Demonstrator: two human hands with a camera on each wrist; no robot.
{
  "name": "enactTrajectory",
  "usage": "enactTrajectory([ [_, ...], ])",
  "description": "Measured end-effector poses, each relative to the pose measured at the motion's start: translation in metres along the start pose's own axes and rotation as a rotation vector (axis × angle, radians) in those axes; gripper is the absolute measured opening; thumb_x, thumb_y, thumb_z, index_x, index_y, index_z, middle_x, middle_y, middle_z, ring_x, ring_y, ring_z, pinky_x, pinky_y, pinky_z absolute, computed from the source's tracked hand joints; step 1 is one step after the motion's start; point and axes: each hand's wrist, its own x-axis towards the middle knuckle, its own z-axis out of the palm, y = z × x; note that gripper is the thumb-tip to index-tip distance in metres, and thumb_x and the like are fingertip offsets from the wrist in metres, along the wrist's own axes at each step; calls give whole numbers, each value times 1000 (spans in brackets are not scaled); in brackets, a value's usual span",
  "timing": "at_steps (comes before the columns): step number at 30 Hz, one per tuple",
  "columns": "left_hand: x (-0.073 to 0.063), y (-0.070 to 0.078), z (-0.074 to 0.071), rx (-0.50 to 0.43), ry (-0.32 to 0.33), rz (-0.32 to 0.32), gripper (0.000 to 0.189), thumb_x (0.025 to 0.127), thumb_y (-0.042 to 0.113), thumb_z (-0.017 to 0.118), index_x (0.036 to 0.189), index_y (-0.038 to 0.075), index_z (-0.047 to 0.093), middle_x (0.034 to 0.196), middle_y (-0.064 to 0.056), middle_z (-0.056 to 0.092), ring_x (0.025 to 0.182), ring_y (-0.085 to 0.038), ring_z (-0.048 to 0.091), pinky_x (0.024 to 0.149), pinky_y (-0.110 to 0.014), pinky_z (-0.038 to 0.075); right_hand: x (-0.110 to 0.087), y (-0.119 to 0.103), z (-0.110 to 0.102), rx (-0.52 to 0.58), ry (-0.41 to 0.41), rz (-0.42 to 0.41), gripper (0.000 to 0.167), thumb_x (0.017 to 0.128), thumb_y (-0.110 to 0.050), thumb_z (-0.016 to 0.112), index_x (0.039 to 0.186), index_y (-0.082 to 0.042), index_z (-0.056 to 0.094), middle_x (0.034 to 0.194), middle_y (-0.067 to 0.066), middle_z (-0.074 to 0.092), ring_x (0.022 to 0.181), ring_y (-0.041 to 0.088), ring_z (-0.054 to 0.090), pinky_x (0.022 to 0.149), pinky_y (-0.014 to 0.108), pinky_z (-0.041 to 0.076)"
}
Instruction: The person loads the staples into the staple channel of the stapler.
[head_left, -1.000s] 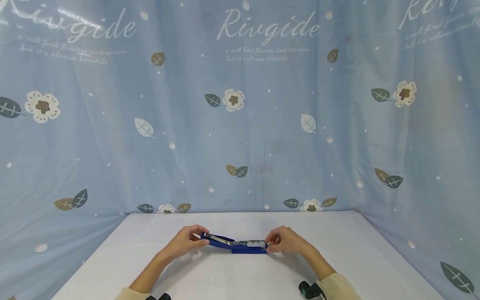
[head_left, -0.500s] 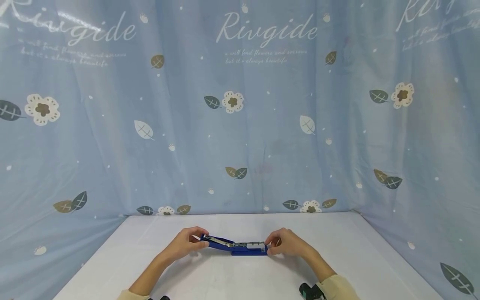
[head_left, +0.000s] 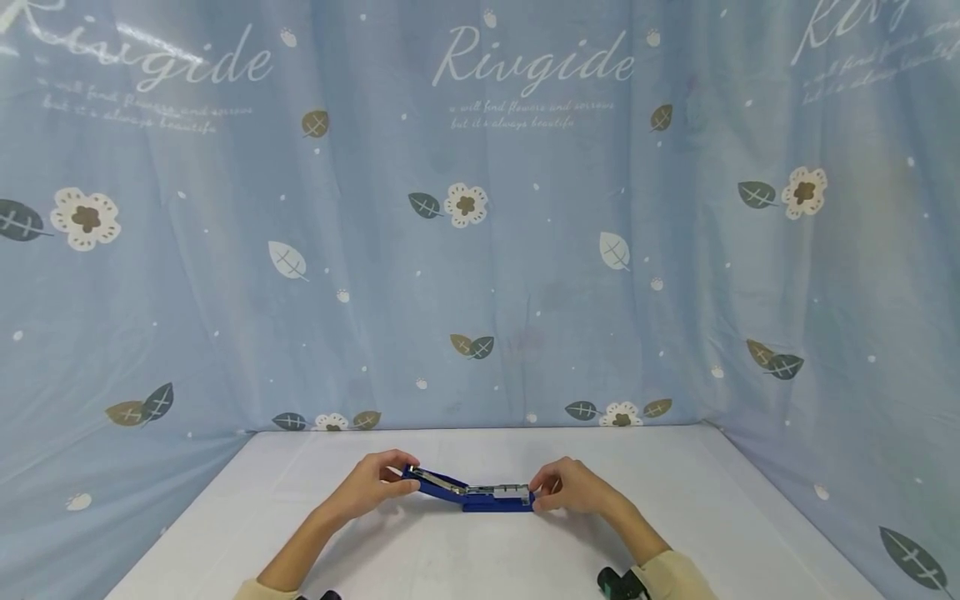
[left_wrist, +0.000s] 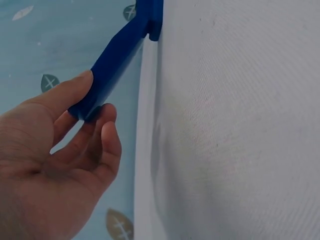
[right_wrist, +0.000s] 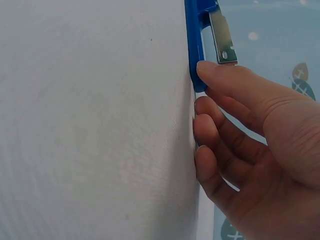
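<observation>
A blue stapler (head_left: 495, 504) lies opened out on the white table, its top cover swung back to the left and its metal staple magazine (head_left: 510, 492) exposed. My left hand (head_left: 372, 483) pinches the end of the raised cover (left_wrist: 112, 62) between thumb and fingers, holding it tilted above the tabletop. At the other end, my right hand (head_left: 573, 485) grips the tip of the stapler base (right_wrist: 196, 55) with thumb and forefinger. In the right wrist view the remaining fingers curl against the table, and the metal magazine stands apart from the base.
The white table (head_left: 465, 558) runs back to a blue printed curtain (head_left: 480, 275), which hangs behind it and on both sides. Dark wrist-worn devices (head_left: 618, 583) sit at the cuffs of the cream sleeves.
The cover's left end has risen very slightly with my left hand. My right hand stays almost still at the base, and the head view has shifted a little.
</observation>
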Motion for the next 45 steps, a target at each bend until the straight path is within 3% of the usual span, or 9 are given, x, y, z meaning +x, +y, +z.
enactTrajectory([
  [7, 0, 2, 0, 30, 40, -5, 41, 89, 28, 73, 122, 6, 63, 107, -12, 69, 85, -13, 68, 70, -23, 51, 1, -2, 2, 46, -14, 24, 20, 82, -15, 78, 100, -7, 73, 80, 5, 68, 66, 10, 55, 57, 22, 44],
  [15, 3, 8, 5, 1, 94, 19, 42, 87, 27, 75, 122, 8, 62, 113, -13, 67, 90, -14, 68, 72, -22, 53, -1, -5, 0, 39, -6, 39, 20, 82, -14, 78, 100, -5, 72, 80, 5, 68, 67, 10, 56, 56, 22, 44],
  [29, 12, 23, 13, -17, 150, 37, 37, 85, 28, 76, 117, 12, 66, 106, -7, 72, 92, -15, 68, 78, -20, 53, -3, -7, -1, 45, -12, 30, 20, 82, -12, 77, 100, -3, 72, 81, 8, 68, 67, 11, 55, 58, 22, 44],
  [38, 27, 32, 21, -129, 120, 74, 41, 87, 23, 75, 123, 9, 64, 110, -12, 71, 96, -23, 72, 81, -29, 57, -2, -6, 0, 40, 0, 29, 20, 81, -13, 79, 98, -5, 72, 80, 8, 68, 67, 12, 56, 58, 22, 44],
  [45, 34, 42, 29, -139, 120, 87, 42, 86, 21, 76, 124, 11, 64, 116, -10, 69, 98, -24, 70, 80, -30, 57, -1, -4, 1, 39, 5, 36, 20, 81, -14, 80, 98, -6, 72, 80, 5, 68, 68, 12, 56, 60, 22, 44],
])
